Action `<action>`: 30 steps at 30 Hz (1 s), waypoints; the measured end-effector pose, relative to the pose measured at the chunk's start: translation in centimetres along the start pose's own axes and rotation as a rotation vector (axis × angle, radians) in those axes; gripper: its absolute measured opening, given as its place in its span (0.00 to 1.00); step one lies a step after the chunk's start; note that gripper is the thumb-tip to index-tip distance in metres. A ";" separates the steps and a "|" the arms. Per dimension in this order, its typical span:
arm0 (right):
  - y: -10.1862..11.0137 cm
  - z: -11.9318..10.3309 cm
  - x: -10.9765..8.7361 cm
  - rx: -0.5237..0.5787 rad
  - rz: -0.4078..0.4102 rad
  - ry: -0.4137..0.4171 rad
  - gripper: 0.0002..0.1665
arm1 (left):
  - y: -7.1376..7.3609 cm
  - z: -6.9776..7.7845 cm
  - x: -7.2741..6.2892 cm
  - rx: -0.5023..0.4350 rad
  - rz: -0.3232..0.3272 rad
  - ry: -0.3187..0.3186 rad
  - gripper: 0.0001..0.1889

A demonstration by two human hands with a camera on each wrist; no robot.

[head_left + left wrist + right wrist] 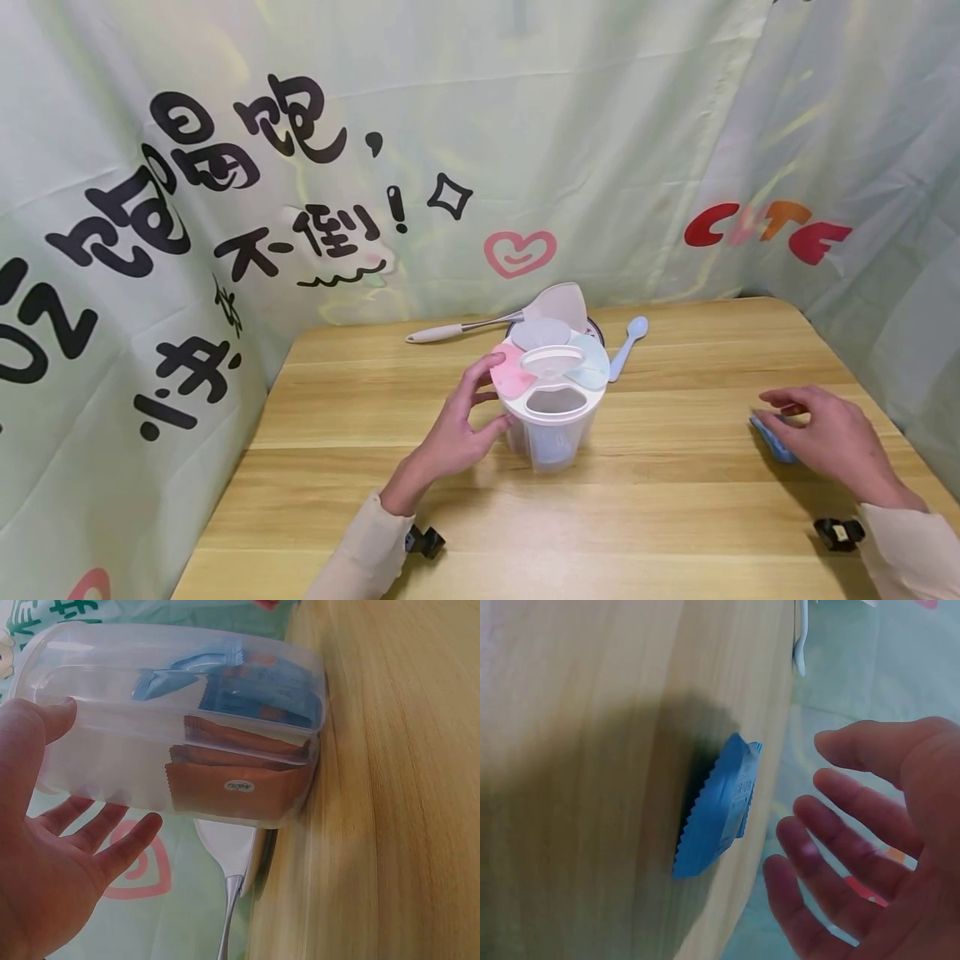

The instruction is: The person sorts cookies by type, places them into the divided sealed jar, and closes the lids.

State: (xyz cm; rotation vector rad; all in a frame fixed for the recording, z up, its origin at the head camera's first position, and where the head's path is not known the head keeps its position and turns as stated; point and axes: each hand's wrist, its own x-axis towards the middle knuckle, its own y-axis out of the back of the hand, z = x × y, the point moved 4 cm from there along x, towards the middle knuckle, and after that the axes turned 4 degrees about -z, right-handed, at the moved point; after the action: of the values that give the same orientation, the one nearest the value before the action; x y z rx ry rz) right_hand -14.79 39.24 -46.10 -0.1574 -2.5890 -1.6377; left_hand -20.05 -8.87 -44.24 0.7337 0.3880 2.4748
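A clear plastic divided storage jar (557,442) stands mid-table, its pink, pale blue and lavender lid flaps down and its front flap (552,361) raised. My left hand (459,425) holds the jar's left side, thumb toward the front and fingers near the lid. Through its wall, the left wrist view shows blue packets (262,694) and brown packets (236,787) in separate compartments. At the right, a small blue packet (718,814) lies on the wood. Just above it hovers my right hand (832,433), fingers loosely bent and apart from the packet in the right wrist view.
Behind the jar lies a spatula (438,333) with a pale blade, partly over a dark-rimmed round item (595,330). A light blue spoon (627,348) rests right of the jar. A printed curtain (600,167) hangs along the table's back edge.
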 end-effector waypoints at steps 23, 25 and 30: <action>-0.9 2.2 0.1 -0.041 -0.200 -0.070 0.32 | -0.1 -0.1 -0.2 0.010 0.004 -0.012 0.45; -0.9 2.3 0.2 -0.036 -0.214 -0.077 0.33 | -0.1 0.0 -0.1 0.010 0.004 -0.013 0.45; -1.1 2.3 0.4 -0.013 -0.268 -0.098 0.33 | -0.1 0.1 -0.2 0.019 0.002 -0.011 0.45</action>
State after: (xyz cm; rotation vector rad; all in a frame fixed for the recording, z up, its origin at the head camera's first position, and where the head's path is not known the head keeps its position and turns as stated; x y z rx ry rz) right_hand -15.36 40.91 -47.99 0.1175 -2.7752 -1.7706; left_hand -19.84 -8.90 -44.26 0.7562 0.4078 2.4712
